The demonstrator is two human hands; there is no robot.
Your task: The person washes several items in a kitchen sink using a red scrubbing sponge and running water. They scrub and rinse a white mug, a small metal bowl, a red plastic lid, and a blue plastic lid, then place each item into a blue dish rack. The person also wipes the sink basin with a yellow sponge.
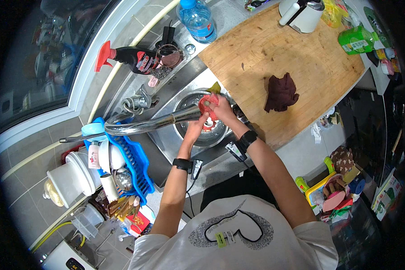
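Note:
My left hand (199, 124) and my right hand (222, 107) hold a small red, round, petal-edged piece (206, 103) under the end of the chrome faucet spout (185, 114). Its exact kind cannot be told. Below them a round metal basin (185, 136) stands in the steel sink (162, 135). Another red and white piece (209, 124) shows just under the hands, partly hidden by them. A yellow-green cloth or sponge (214, 88) lies at the basin's far edge.
To the right, a dark maroon cloth (281, 92) lies on a large wooden board (249, 60). A blue dish rack (136, 165) holds dishes at the left. Behind the sink stand a spray bottle (135, 60) and a large blue water bottle (197, 23). A white kettle (303, 17) sits at the board's back.

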